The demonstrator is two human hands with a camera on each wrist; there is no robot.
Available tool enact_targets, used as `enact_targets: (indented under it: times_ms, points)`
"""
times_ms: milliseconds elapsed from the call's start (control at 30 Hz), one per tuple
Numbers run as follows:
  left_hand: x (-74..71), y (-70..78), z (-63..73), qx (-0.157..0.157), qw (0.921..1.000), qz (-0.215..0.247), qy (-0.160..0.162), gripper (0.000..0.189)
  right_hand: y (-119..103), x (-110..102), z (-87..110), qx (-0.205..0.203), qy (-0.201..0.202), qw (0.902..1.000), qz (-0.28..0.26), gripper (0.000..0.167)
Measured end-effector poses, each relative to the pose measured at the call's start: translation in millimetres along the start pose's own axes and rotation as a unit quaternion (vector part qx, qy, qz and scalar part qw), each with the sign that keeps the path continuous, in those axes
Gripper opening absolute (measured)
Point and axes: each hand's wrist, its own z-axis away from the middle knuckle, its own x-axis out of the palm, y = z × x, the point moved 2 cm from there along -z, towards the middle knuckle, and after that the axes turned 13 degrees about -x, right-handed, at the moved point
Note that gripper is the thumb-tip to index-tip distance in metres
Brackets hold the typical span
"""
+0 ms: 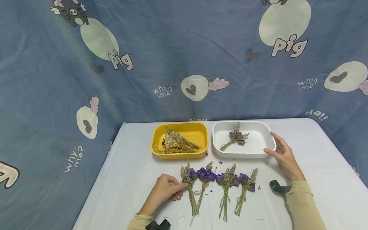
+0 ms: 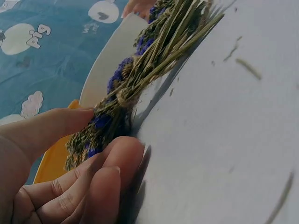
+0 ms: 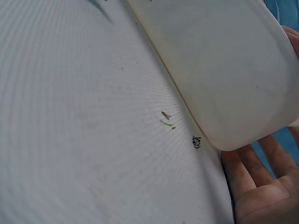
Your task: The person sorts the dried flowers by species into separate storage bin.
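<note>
My left hand [image 1: 166,189] is at the leftmost bunch of dried purple flowers [image 1: 192,199] on the table. In the left wrist view its thumb and curled fingers lie on either side of the flower heads [image 2: 100,122]; the bunch's stems are tied with twine. My right hand [image 1: 284,156] holds the right end of a white tray [image 1: 244,155], thumb at the near side and fingers around the end. The right wrist view shows fingers under the corner of that tray [image 3: 224,84]. One bunch of purple flowers [image 1: 236,137] lies inside the white tray.
Left of the white tray stands a yellow tray [image 1: 179,156] holding dried pale flowers [image 1: 178,142]. More purple bunches [image 1: 225,188] lie in a row on the white-covered table [image 1: 126,179], among scattered bits of stem and petal. A blue printed cloth [image 1: 161,64] hangs behind.
</note>
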Motion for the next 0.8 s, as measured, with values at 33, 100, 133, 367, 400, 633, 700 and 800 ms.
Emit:
enact_targets:
  times_ms: [33, 100, 133, 367, 400, 633, 700, 800]
  points:
    - [1.6, -0.1, 0.3, 0.002, 1.0, -0.001, -0.001, 0.04, 0, 0, 0.0, 0.0, -0.001, 1.0, 0.002, 0.088]
    - [5.5, 0.6, 1.3, 0.002, 1.0, 0.001, -0.003, 0.04, 0, 0, -0.3, 0.003, -0.001, 1.0, 0.008, 0.088]
    - [7.3, 1.0, 1.7, 0.003, 1.0, 0.002, -0.003, 0.039, 0, 0, -0.5, 0.005, -0.001, 0.9999, 0.01, 0.088]
    - [17.3, 6.8, 4.2, 0.007, 0.9996, 0.024, -0.011, 0.032, 0, -1, -0.8, 0.004, 0.003, 1.0, 0.004, 0.088]
    - [18.5, 6.9, 3.8, 0.008, 0.9995, 0.028, -0.014, 0.03, 0, -1, -0.6, 0.001, 0.003, 1.0, 0.002, 0.088]
    - [21.3, 4.3, 2.7, 0.002, 0.9982, 0.051, -0.031, 0.023, 0, 0, 0.4, -0.001, 0.0, 0.9999, -0.012, 0.088]
    - [21.0, 4.2, 2.8, 0.005, 0.9979, 0.055, -0.033, 0.022, -1, 0, 0.4, 0.0, 0.0, 0.9999, -0.011, 0.088]
    - [20.0, 3.9, 3.0, 0.007, 0.9976, 0.059, -0.035, 0.021, -1, 1, 0.3, 0.0, 0.0, 1.0, -0.007, 0.089]
